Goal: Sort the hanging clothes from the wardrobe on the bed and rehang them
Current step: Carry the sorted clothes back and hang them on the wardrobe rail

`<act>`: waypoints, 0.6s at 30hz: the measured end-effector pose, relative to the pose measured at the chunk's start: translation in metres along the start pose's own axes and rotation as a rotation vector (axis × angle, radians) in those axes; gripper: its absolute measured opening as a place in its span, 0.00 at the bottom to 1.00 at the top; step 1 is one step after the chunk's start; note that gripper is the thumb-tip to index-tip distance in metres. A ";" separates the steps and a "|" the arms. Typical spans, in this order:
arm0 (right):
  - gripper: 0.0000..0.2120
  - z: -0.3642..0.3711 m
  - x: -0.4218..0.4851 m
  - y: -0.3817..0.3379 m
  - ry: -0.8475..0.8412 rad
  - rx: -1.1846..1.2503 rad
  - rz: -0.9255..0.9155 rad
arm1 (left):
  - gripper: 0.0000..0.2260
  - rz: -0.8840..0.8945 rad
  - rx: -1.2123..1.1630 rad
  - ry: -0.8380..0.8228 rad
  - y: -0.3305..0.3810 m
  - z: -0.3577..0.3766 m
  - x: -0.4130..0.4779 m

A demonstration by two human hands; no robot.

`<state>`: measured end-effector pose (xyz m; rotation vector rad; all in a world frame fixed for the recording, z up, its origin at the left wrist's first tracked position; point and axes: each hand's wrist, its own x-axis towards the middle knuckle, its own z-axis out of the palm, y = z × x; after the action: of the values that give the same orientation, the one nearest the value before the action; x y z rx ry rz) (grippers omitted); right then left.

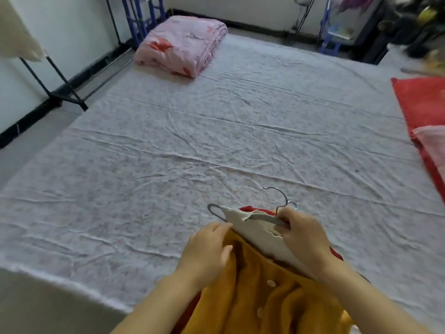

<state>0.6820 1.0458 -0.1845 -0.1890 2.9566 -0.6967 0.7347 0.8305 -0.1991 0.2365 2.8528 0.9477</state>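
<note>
I hold a bundle of clothes on hangers over the near edge of the bed (216, 141). A mustard-yellow buttoned garment (260, 297) hangs lowest, with a cream garment (255, 232) above it and a red one (248, 209) peeking out behind. My right hand (303, 239) grips the grey hangers (269, 219) near their metal hooks (279, 196). My left hand (207, 251) pinches the yellow garment at its upper edge, beside the left tip of a hanger.
A folded pink floral quilt (183, 44) lies at the bed's far left corner. Red and pink bedding (426, 112) lines the right edge. A black clothes rack (57, 80) stands on the left with a cream garment on it. Blue racks (142, 15) and clutter stand at the back.
</note>
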 end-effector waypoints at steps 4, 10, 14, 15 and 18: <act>0.03 -0.028 -0.058 -0.117 -0.028 -0.040 -0.144 | 0.23 0.121 -0.016 0.281 0.005 -0.071 -0.060; 0.20 -0.044 -0.130 -0.282 0.006 0.034 -0.394 | 0.21 0.163 0.049 0.549 -0.034 -0.166 -0.178; 0.20 -0.036 -0.161 -0.377 0.009 0.130 -0.555 | 0.17 0.085 0.096 0.816 -0.071 -0.224 -0.264; 0.19 -0.032 -0.166 -0.399 0.006 0.145 -0.591 | 0.17 0.047 0.115 0.874 -0.080 -0.239 -0.284; 0.19 -0.012 -0.178 -0.460 0.002 0.207 -0.705 | 0.15 -0.037 0.235 1.037 -0.105 -0.279 -0.336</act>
<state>0.9011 0.6677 0.0453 -1.2383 2.7536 -1.0511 1.0061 0.5221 -0.0173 -0.4266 3.8755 0.8882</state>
